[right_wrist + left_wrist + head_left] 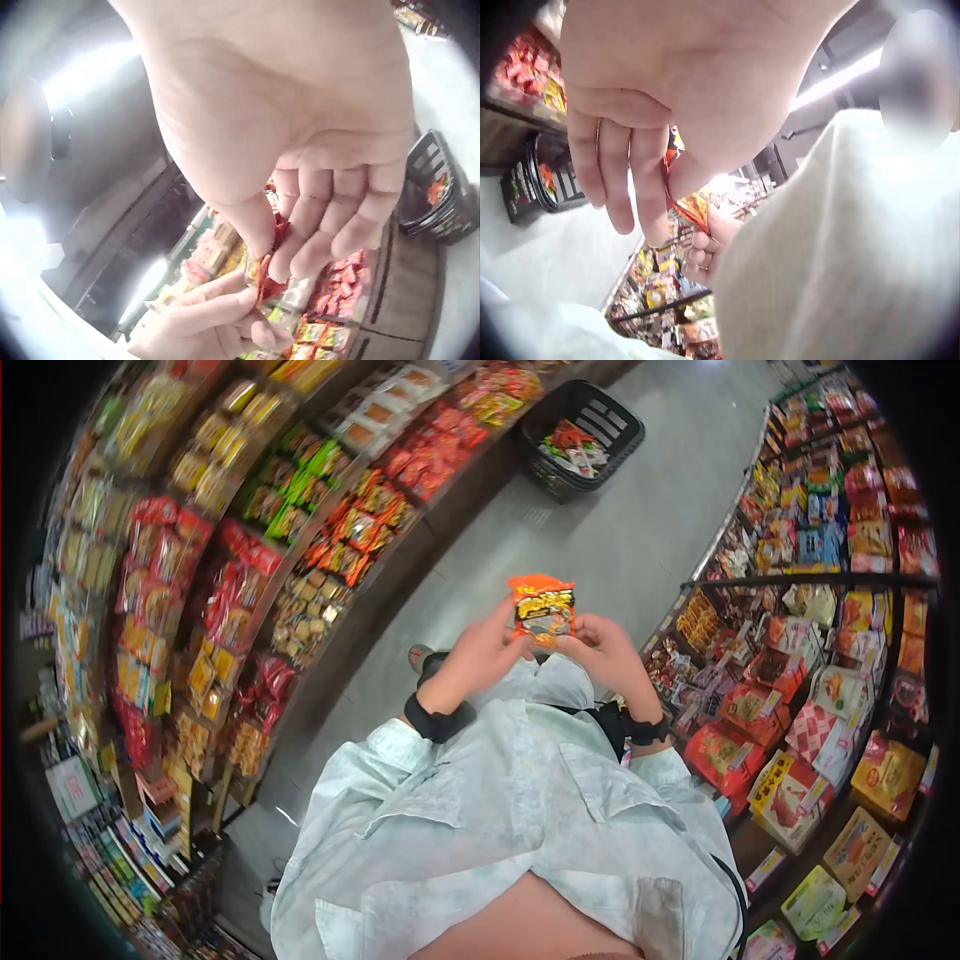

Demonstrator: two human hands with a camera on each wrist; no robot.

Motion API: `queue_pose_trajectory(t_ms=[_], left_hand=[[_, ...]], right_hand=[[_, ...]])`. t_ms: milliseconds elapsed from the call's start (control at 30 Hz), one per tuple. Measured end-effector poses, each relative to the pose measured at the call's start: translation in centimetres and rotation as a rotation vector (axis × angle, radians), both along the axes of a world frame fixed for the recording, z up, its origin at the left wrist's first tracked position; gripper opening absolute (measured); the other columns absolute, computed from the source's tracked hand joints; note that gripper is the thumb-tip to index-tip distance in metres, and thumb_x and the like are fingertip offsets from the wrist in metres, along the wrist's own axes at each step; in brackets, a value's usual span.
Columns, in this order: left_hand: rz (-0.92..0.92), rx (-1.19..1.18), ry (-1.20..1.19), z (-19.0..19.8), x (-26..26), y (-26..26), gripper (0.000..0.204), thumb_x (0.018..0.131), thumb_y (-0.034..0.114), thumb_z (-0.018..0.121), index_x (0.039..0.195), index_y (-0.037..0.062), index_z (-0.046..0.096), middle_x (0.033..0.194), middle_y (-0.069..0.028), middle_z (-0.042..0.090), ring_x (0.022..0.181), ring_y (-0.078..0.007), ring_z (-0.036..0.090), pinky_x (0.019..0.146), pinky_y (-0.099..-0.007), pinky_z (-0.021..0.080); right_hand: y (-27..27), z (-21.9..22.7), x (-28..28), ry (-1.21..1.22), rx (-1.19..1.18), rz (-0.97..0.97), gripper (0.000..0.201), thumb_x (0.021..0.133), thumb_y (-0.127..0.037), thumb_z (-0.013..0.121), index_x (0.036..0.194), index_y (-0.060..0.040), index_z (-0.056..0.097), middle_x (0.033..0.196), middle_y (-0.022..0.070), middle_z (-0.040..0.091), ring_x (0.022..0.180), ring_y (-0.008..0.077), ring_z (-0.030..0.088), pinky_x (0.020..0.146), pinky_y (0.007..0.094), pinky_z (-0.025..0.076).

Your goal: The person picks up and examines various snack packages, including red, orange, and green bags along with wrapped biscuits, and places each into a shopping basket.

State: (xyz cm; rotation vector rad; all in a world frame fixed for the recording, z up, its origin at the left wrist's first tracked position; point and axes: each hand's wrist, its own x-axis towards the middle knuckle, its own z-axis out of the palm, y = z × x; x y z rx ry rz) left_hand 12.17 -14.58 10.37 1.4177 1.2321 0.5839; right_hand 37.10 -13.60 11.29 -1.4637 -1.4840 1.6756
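Note:
An orange snack packet (543, 610) with yellow lettering on a black band is held up in front of the body, its printed face showing in the head view. My left hand (484, 648) pinches its left edge between thumb and fingers. On the opposite edge, my right hand (606, 652) pinches it with thumb and index finger. The left wrist view has the packet (692, 210) partly hidden behind the left hand. From the right wrist, the packet (271, 281) appears nearly edge-on between both hands.
A black shopping basket (623, 455) with several colourful packets inside stands on the grey floor (660, 510) ahead. Stepped shelves (440, 525) of bagged snacks line the left. Along the right runs a display of boxes and bags (790, 800), with a dark rail (810, 577) across it.

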Motion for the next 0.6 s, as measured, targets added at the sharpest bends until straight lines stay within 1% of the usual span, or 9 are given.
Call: queue_pose_trajectory(t_ms=[133,167,233,267,333,400,433,533,600], left_hand=[[-0.201,0.045,0.111,0.9,8.6,2.1,0.067,0.1,0.025,0.068,0.157,0.0044,0.039,0.091,-0.015,0.079,0.084,-0.0399,0.076,0.073,-0.0483,0.058],[-0.258,0.052,0.123,1.2,10.1,2.7,0.066,0.1,0.025,0.068,0.157,0.0048,0.04,0.091,-0.0162,0.078,0.084,-0.0416,0.075,0.073,-0.0496,0.057],[-0.371,0.065,0.149,1.5,12.4,3.9,0.064,0.1,0.026,0.067,0.155,0.0056,0.041,0.091,-0.0186,0.077,0.082,-0.0451,0.072,0.071,-0.052,0.056],[-0.405,0.07,0.146,1.1,13.3,4.4,0.065,0.1,0.025,0.067,0.155,0.0043,0.041,0.095,-0.0198,0.077,0.084,-0.0441,0.074,0.073,-0.0502,0.057],[-0.467,0.075,0.138,-0.4,14.8,5.0,0.065,0.1,0.023,0.068,0.155,0.0018,0.04,0.102,-0.0222,0.078,0.089,-0.042,0.076,0.076,-0.0465,0.058],[-0.486,0.105,0.143,-1.4,16.0,6.3,0.065,0.099,0.02,0.067,0.155,0.0014,0.041,0.106,-0.0235,0.077,0.093,-0.042,0.076,0.077,-0.0466,0.058],[-0.491,0.123,0.143,-1.8,16.6,7.1,0.065,0.098,0.018,0.066,0.155,0.0012,0.041,0.108,-0.0242,0.077,0.095,-0.0419,0.075,0.078,-0.0467,0.058],[-0.538,0.015,0.168,-1.7,18.0,10.4,0.067,0.095,0.013,0.065,0.156,0.0015,0.04,0.112,-0.0255,0.075,0.099,-0.0413,0.075,0.081,-0.0458,0.059],[-0.543,0.068,0.125,-2.2,18.9,13.1,0.069,0.094,0.011,0.065,0.157,0.0027,0.04,0.111,-0.0245,0.076,0.098,-0.0405,0.076,0.081,-0.0447,0.059]], right_hand=[[-2.1,-0.6,8.8,0.123,-0.063,-0.213,0.017,0.103,-0.013,0.071,0.112,0.0021,0.07,0.101,0.0022,0.075,0.089,0.008,0.069,0.079,0.0261,0.055],[-2.7,-0.6,10.6,0.07,-0.081,-0.222,0.018,0.105,-0.012,0.068,0.115,0.0032,0.07,0.102,0.0042,0.076,0.091,0.0093,0.071,0.081,0.0269,0.057],[-3.9,-1.3,12.8,0.126,-0.113,-0.314,0.018,0.104,-0.012,0.07,0.114,0.0038,0.07,0.101,0.0066,0.077,0.089,0.0111,0.073,0.081,0.0271,0.059],[-4.4,-1.6,13.6,0.154,-0.13,-0.358,0.018,0.104,-0.011,0.07,0.114,0.004,0.07,0.1,0.0078,0.078,0.088,0.0121,0.073,0.08,0.0273,0.059],[-5.1,-2.2,14.4,0.183,-0.177,-0.39,0.02,0.105,-0.011,0.07,0.117,0.0045,0.069,0.101,0.0091,0.078,0.092,0.0147,0.076,0.082,0.0287,0.062],[-5.0,-3.1,14.5,0.263,-0.239,-0.446,0.022,0.105,-0.012,0.069,0.119,0.0047,0.069,0.103,0.0096,0.078,0.094,0.0156,0.076,0.082,0.0289,0.062],[-4.7,-3.1,14.7,0.282,-0.275,-0.457,0.025,0.105,-0.012,0.07,0.124,0.0047,0.067,0.106,0.0102,0.078,0.095,0.0166,0.077,0.082,0.0293,0.063],[-2.3,-2.5,14.9,0.279,-0.261,-0.481,0.03,0.106,-0.014,0.069,0.129,0.0053,0.063,0.11,0.0099,0.077,0.097,0.0162,0.076,0.087,0.031,0.062],[-0.2,-3.5,15.5,0.225,-0.203,-0.459,0.034,0.107,-0.014,0.068,0.133,0.0057,0.06,0.116,0.0108,0.075,0.1,0.0165,0.075,0.089,0.0312,0.06]])
